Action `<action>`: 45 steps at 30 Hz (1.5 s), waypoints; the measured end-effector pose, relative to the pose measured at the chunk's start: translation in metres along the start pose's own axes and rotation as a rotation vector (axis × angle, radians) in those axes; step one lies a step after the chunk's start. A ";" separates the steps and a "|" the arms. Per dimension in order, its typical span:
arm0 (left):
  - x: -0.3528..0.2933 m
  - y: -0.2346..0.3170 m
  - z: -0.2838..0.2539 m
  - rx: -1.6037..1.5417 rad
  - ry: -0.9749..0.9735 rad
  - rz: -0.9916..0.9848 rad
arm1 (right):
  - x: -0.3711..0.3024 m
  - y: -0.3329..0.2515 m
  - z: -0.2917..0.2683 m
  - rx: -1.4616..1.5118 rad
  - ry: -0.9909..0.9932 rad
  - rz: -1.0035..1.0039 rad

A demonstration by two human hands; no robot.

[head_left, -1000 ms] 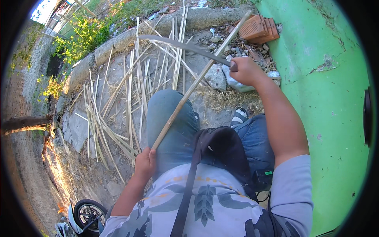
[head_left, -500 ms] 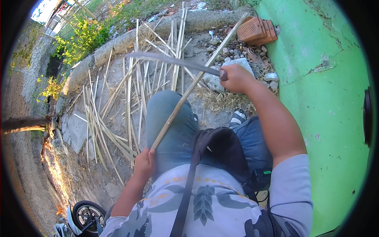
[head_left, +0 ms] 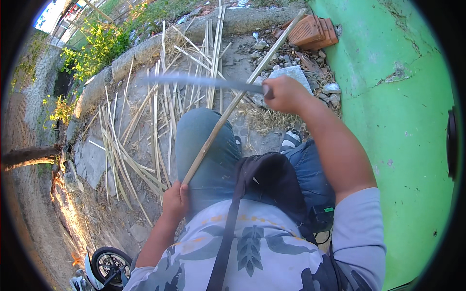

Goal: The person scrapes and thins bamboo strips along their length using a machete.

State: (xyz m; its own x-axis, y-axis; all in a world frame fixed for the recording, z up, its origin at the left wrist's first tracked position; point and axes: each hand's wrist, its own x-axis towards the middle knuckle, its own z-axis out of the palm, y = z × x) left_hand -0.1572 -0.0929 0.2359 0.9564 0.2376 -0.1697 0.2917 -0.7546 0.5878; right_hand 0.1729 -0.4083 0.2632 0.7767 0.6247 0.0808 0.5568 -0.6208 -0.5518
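My right hand (head_left: 284,94) is closed round the handle of a long-bladed machete (head_left: 208,82). The blade points left and is smeared by motion; it crosses the upper part of a long bamboo strip (head_left: 221,121). Down by my left thigh, my left hand (head_left: 175,200) grips the lower end of that strip. The strip slants up to the right across my knee, its far end near the orange bricks. Whether blade and strip touch I cannot tell. Many split bamboo strips (head_left: 158,121) lie scattered on the ground ahead and to the left.
A green wall (head_left: 393,145) rises close on my right. Orange hollow bricks (head_left: 313,33) and a pale concrete block (head_left: 292,77) lie among rubble beside it. A low concrete curb (head_left: 194,31) bends round the far side. A motorcycle wheel (head_left: 110,267) shows at lower left.
My right hand has shifted slightly left and the blade tip has dropped a little. My left hand keeps its hold on the strip. The whole view has tilted slightly.
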 end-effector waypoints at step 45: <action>-0.007 0.002 -0.007 -0.016 0.045 0.007 | 0.006 0.045 -0.033 0.225 0.242 0.289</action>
State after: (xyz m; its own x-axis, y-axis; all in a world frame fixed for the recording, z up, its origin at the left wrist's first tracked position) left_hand -0.1631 -0.0917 0.2438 0.9568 0.2598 -0.1306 0.2848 -0.7466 0.6012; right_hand 0.2117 -0.4480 0.2664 0.9528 0.2946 0.0736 0.2488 -0.6185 -0.7453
